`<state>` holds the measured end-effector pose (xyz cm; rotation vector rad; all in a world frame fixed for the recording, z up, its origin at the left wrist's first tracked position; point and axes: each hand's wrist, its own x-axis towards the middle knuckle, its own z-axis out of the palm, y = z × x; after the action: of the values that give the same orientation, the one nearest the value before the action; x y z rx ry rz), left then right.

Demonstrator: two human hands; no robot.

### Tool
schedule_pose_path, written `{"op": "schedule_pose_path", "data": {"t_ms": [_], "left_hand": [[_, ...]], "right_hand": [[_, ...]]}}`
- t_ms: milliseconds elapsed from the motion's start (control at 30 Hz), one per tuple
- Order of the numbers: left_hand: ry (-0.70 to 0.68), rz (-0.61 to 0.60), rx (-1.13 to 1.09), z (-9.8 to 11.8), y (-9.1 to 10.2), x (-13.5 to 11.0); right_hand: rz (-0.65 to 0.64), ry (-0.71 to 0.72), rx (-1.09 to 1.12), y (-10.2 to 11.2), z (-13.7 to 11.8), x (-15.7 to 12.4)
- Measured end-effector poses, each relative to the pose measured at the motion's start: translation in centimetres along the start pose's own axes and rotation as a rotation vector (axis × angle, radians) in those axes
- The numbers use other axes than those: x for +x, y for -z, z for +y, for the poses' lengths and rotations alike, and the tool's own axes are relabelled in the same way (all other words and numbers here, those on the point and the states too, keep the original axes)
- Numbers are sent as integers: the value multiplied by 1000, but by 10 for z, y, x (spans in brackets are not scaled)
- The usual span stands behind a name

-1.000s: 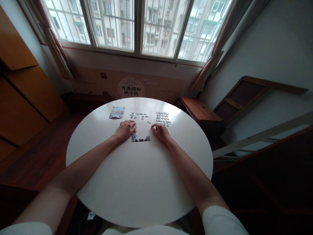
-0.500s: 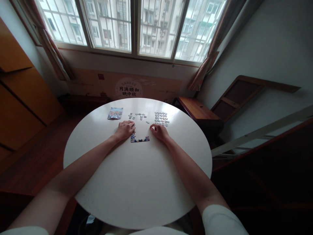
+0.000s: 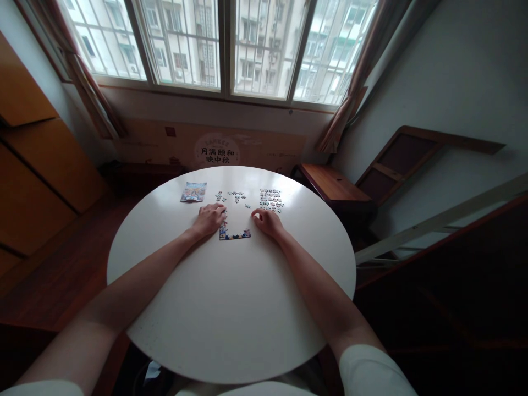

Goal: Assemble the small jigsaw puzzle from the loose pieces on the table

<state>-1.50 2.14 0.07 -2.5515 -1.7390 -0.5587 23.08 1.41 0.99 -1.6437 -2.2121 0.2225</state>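
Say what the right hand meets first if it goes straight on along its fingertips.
The right hand points leftward, so likely the left strip of the partial puzzle, beside the left hand; depth is unclear.

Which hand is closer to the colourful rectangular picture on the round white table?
Left. The left hand is close to the colourful rectangular picture, slightly right and toward the person; the right hand is much farther to the right.

The left hand (image 3: 209, 218) hides part of the puzzle frame (image 3: 235, 237).
What the right hand (image 3: 268, 221) pinches, if anything, is too small to tell. The pictures on the loose pieces (image 3: 271, 200) are too tiny to make out. The window (image 3: 185, 49) is cut off on top.
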Motion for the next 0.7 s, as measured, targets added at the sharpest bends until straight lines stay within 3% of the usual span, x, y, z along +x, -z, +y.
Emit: {"op": "schedule_pose_path", "data": {"t_ms": [700], "left_hand": [[13, 6, -11, 2, 2, 0]], "right_hand": [[1, 5, -14, 1, 0, -1]]}}
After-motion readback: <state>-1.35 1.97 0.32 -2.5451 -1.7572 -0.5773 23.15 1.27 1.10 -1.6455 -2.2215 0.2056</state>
